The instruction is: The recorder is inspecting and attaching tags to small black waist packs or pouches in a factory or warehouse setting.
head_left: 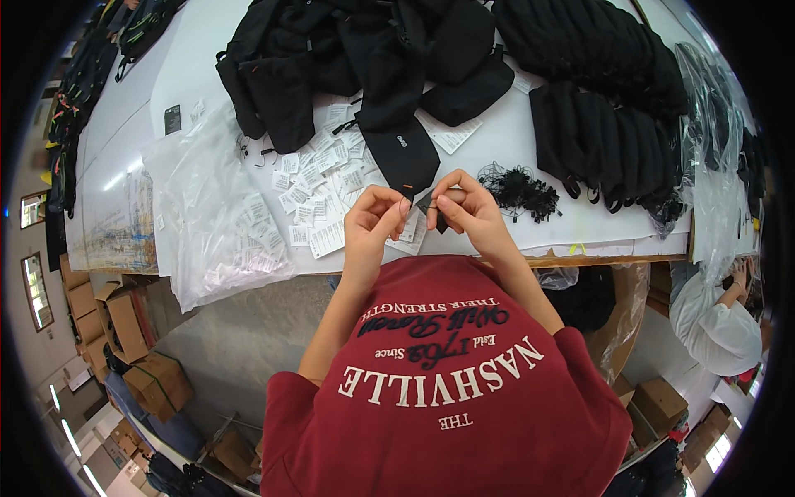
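Note:
Close together at the table's near edge, both of my hands are pinched. My left hand [377, 219] has thumb and forefinger closed, and a thin black string [421, 206] seems to run from it to my right hand [472, 214]. That hand pinches the string too. A small dark tag [440, 224] hangs by the right fingertips, partly hidden. Just beyond my fingers lies a black fabric pouch [400, 156] with a small orange tab at its near end. White printed labels [319, 178] are scattered left of the pouch. Right of my hands sits a heap of black string loops [520, 192].
Black fabric bags [331, 50] are piled at the back, and more stand in rows [604, 132] at the right. A clear plastic bag [219, 215] of labels drapes over the left table edge. Cardboard boxes [157, 385] stand at lower left. Another person [716, 319] works at far right.

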Action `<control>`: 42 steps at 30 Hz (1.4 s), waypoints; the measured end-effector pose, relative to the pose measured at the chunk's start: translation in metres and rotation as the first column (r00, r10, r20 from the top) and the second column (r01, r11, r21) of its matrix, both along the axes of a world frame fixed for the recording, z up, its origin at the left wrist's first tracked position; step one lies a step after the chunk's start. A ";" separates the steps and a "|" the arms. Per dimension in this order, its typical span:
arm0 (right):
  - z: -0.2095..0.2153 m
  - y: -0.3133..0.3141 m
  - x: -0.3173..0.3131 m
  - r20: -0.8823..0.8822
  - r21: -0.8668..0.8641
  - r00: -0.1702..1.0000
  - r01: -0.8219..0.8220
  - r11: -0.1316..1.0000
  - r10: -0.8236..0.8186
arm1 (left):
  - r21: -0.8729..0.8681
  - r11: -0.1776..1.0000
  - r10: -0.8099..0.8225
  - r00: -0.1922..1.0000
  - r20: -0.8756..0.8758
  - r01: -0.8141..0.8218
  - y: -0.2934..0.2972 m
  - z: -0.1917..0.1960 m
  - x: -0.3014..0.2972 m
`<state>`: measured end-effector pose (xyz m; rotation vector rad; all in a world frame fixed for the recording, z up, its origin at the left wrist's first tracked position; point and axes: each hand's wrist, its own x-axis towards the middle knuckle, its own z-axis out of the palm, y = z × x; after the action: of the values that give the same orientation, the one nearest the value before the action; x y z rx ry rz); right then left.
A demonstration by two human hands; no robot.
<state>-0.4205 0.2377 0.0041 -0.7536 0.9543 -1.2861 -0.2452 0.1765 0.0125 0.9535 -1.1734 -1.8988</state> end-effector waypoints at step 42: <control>0.010 0.008 0.012 -0.520 -0.211 0.848 -0.010 0.977 -0.104 | -0.134 0.937 -0.242 0.878 0.412 0.322 0.003 0.029 -0.002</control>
<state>-0.4083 0.2457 0.0144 -1.3012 1.2974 -1.2539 -0.2471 0.1795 0.0411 1.1302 -1.7921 -1.8101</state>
